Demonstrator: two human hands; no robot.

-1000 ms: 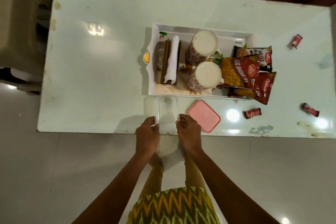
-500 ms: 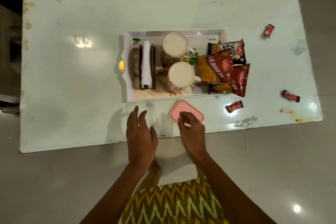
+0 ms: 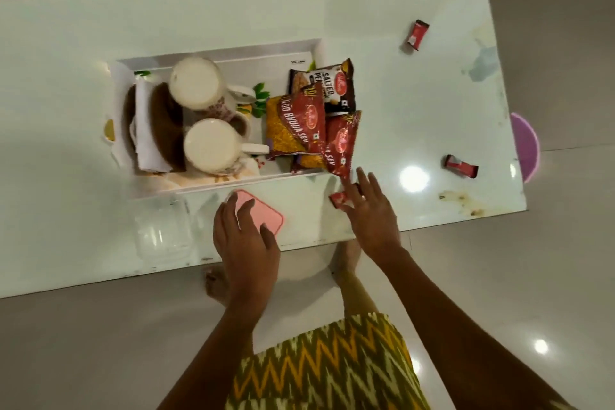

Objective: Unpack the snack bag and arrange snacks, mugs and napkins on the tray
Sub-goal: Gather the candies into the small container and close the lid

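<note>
Looking down on a pale glossy worktop [image 3: 233,10] with a white rectangular plastic tray [image 3: 216,56] sitting in the middle. Carrying inside the tray two white flowered ceramic mugs [image 3: 196,83], a brown wooden holder with white paper napkins [image 3: 146,130] at the left end, and three red and yellow foil snack packets [image 3: 296,123] overlapping at the right end, one hanging over the near rim. Left hand [image 3: 244,240] resting with fingers spread apart on a pink square plastic lid [image 3: 263,213], just beside a clear plastic container [image 3: 163,233]. Right hand [image 3: 371,210] reaching with fingers apart, touching a small red wrapped candy [image 3: 339,199] near the tray's front edge, not closing on it. Lying well apart on the right, two more small red candies [image 3: 417,36].
</note>
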